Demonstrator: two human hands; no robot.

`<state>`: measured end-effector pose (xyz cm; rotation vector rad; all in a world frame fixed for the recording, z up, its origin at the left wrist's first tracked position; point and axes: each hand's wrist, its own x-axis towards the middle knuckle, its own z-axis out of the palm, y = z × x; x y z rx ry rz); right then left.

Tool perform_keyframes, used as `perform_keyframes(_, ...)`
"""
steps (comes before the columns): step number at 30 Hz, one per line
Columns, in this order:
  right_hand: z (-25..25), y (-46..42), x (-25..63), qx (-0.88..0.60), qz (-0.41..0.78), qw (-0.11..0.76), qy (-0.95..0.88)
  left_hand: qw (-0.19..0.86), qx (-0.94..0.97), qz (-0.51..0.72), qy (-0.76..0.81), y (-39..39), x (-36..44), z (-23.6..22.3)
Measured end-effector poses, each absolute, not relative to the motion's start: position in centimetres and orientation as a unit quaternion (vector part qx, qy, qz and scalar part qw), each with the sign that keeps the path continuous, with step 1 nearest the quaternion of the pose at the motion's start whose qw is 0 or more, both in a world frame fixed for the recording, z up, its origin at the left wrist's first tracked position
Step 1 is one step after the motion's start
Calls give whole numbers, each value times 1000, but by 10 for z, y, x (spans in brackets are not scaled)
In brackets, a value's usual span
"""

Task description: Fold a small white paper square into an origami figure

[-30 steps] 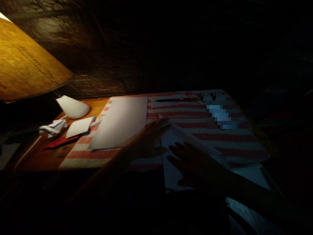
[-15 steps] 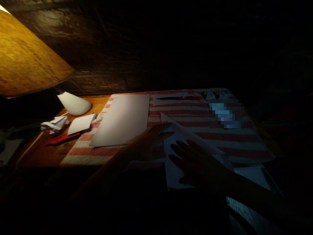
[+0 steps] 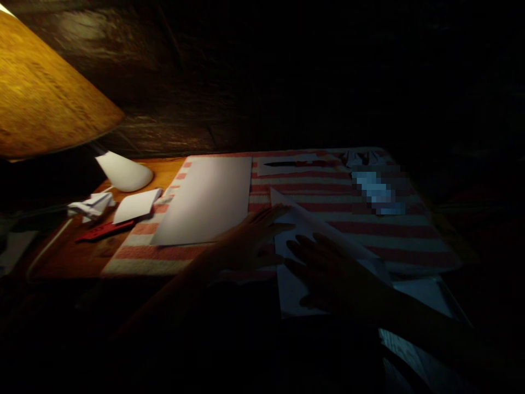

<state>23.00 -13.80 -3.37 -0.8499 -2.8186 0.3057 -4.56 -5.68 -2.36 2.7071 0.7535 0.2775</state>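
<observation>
A folded sheet of white paper (image 3: 293, 295) lies at the near edge of the striped towel (image 3: 361, 230), one corner pointing away from me. My right hand (image 3: 324, 268) rests on it, fingers spread and flat. My left hand (image 3: 254, 235) reaches across from the left, fingers stretched out, its tips at the paper's left edge. Just beyond my left hand, a flat white sheet (image 3: 209, 197) lies on the towel. Dim light hides much of both hands' undersides.
At the left a lamp with a yellow shade (image 3: 49, 98) and white base (image 3: 125, 172) stands on the wooden table (image 3: 61, 257). Near it are crumpled paper (image 3: 92, 207), a small white paper (image 3: 137, 206) and a red object (image 3: 106, 231). A knife (image 3: 287, 163) lies at the back.
Almost nothing differs. My left fingers have shifted very slightly to the right over the folded paper's edge; the right hand stays on the paper.
</observation>
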Motion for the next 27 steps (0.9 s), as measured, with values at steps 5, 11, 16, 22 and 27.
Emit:
perform_keyframes(5,-38,-138,232,-282,105,98,-948,152,937,104,296,-65,-36,-25)
perform_keyframes(11,-36,-138,234,-272,112,87,-952,160,934,125,293,-63,-36,-27)
perform_keyframes(16,-32,-148,248,-304,93,83,-944,152,936,119,293,-60,-37,-30)
perform_keyframes(22,-38,-166,285,-359,53,110,-925,148,935,115,300,-63,-36,-25)
perform_keyframes(27,-51,-177,315,-375,17,125,-918,148,935,114,303,-66,-33,-21)
